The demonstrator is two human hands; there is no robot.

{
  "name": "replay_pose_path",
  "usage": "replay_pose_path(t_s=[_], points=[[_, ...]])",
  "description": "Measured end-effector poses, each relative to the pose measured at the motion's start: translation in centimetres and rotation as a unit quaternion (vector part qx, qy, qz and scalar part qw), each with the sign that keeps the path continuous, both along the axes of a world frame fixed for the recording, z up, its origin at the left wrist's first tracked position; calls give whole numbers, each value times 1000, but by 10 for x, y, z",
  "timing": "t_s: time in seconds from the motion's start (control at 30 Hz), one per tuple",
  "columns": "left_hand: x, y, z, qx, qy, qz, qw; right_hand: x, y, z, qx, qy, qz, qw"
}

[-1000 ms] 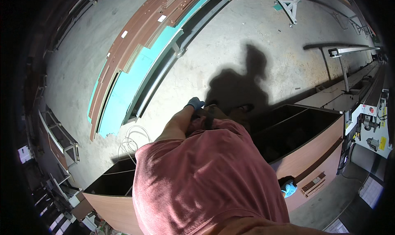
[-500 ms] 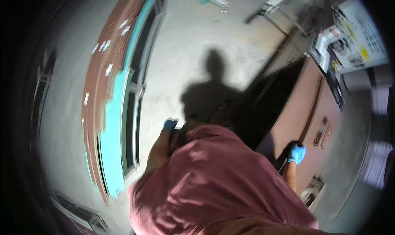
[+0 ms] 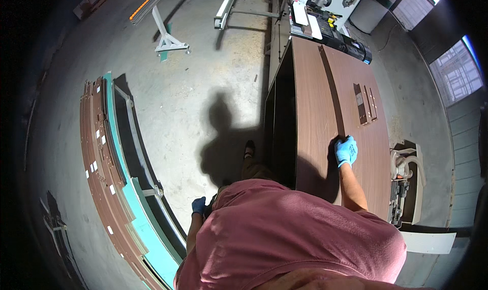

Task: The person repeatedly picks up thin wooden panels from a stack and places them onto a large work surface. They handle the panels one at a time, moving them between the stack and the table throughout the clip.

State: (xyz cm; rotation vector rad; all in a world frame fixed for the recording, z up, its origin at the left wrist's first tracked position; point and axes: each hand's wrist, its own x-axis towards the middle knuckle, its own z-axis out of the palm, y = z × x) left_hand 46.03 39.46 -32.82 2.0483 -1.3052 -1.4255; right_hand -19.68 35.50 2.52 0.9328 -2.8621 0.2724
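Observation:
My right hand (image 3: 346,152), in a light blue glove, is closed around the near end of a long, narrow brown strip (image 3: 333,89). The strip runs away from me along a brown wood-grain worktop (image 3: 311,97). Low at my left side hangs my left hand (image 3: 199,205), in a darker blue glove, close to my hip. Its fingers are too small and shaded to make out, and I see nothing in it. Several short brown strips (image 3: 363,104) lie on the worktop, beyond and to the right of my right hand.
On my left, a long stack of brown panels (image 3: 96,137) and a turquoise board (image 3: 145,214) rest on a metal frame (image 3: 160,193). A machine (image 3: 330,28) stands at the worktop's far end. Farther off are a white stand (image 3: 168,41) and a metal rail frame (image 3: 229,8).
My view has turned, so the worktop now runs more straight ahead and the panel stack sits lower left. My right hand keeps its hold on the strip; my left stays low.

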Motion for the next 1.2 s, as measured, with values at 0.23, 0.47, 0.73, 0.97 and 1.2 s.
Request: replay_pose_path(t_s=[0.23,0.47,0.73,0.97,1.2], points=[[5,1,8,-4,-131,-158,979,7,-3,7,-17,-19,-8,1000],[-9,-9,20,73,-28,-33,996,2,-2,6,-10,-32,-34,999],[-3,-19,21,-114,-251,-371,887,-8,-7,-5,-45,8,-16,999],[-18,-25,46,-80,-225,-387,890,4,-22,28,16,-51,-43,998],[-20,-39,36,-83,-285,-481,825,23,-90,42,-85,96,187,974]])
